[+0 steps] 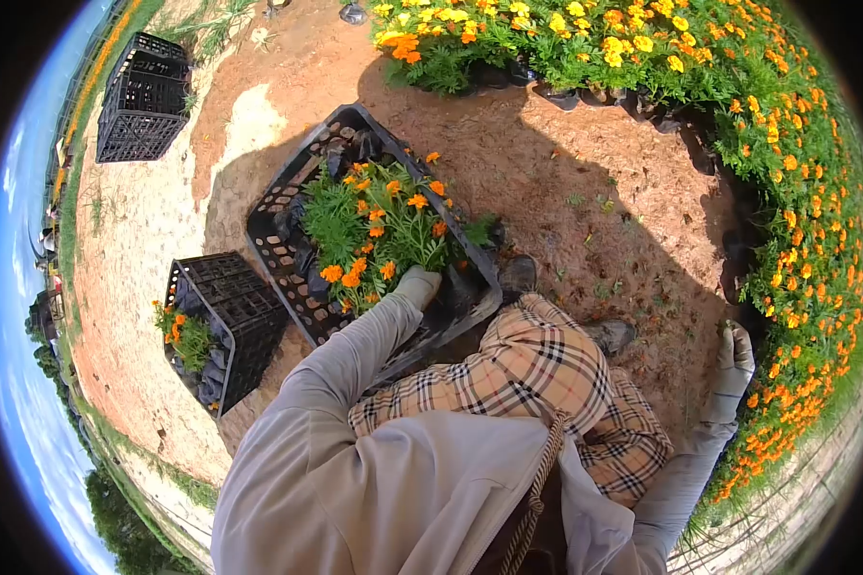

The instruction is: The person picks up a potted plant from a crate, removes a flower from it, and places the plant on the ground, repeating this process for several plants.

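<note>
My gloved left hand [418, 286] reaches into a black plastic crate [276, 251] on the soil and curls around the base of a marigold plant [374, 230] in a black bag. Several orange-flowered plants in bags fill that crate. My gloved right hand [735, 356] stretches out to the right with its fingers spread. It rests against a dark plant bag [741, 305] at the edge of the marigold row [804, 240]. My checked trousers [537, 369] and shoes [612, 334] lie between the two hands.
A second black crate [222, 321] holding a few marigolds stands to the left. Another black crate [142, 96] sits far left on pale ground. Rows of yellow and orange marigolds [547, 38] in black bags line the top and right. Bare reddish soil [585, 192] lies between them.
</note>
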Action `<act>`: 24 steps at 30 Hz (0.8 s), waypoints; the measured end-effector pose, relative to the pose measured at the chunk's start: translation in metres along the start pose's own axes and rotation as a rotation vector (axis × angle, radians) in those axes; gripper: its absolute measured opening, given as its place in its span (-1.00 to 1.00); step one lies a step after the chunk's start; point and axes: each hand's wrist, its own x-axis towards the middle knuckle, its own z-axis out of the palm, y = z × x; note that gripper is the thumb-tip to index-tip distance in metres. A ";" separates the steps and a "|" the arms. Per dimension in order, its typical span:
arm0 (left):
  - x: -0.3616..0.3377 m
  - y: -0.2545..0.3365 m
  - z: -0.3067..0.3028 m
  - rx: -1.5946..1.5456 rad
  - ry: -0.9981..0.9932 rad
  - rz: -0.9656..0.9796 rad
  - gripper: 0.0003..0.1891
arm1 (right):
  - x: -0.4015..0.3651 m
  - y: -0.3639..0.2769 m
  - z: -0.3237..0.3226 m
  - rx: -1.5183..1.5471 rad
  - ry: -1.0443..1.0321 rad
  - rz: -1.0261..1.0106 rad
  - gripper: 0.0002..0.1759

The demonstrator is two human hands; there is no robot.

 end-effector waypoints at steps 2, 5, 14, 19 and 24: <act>0.041 -0.013 0.014 -0.032 0.084 0.045 -0.72 | 0.005 0.012 -0.003 -0.077 -0.043 -0.078 -0.93; -0.002 -0.038 -0.021 -0.121 -0.098 0.373 -0.65 | 0.007 0.008 -0.006 -0.209 -0.054 -0.135 -0.96; -0.034 0.009 -0.001 0.389 0.071 0.665 -0.61 | 0.009 0.007 -0.004 -0.269 -0.068 -0.168 -0.84; -0.036 0.082 -0.046 0.680 -0.331 0.562 -0.63 | 0.008 -0.012 -0.002 -0.351 -0.045 -0.236 -0.88; -0.003 0.221 -0.050 0.371 -0.199 0.848 -0.61 | 0.019 -0.023 0.000 -0.479 -0.137 -0.172 -0.86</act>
